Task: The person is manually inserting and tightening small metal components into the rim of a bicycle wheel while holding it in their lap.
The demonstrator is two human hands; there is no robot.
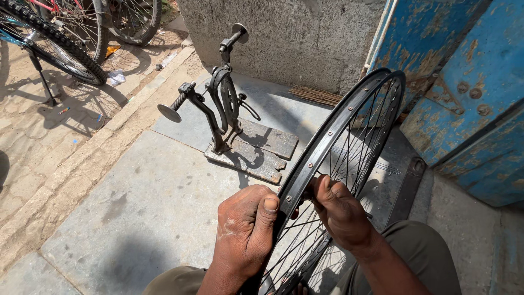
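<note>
Nearest the camera, the left hand (244, 232) grips the bicycle wheel (338, 164) at its black rim, thumb pressed on the outer face and fingers clenched around the edge. The right hand (341, 213) is just beside it on the other side of the rim, its fingers reaching in among the spokes (355, 142) and pinched where a spoke meets the rim; whether they hold a small tool cannot be told. The wheel stands upright between the person's knees, tilted away toward the blue metal door (469, 93). Judged from this, the step in hand is spoke adjustment by feel; a further move would call for a steady rim and a firm pinch. Beyond, a metal stand (221, 106) sits on wooden boards (256, 150) on the stone floor (153, 202). Farthest, parked bicycles (60, 38).
</note>
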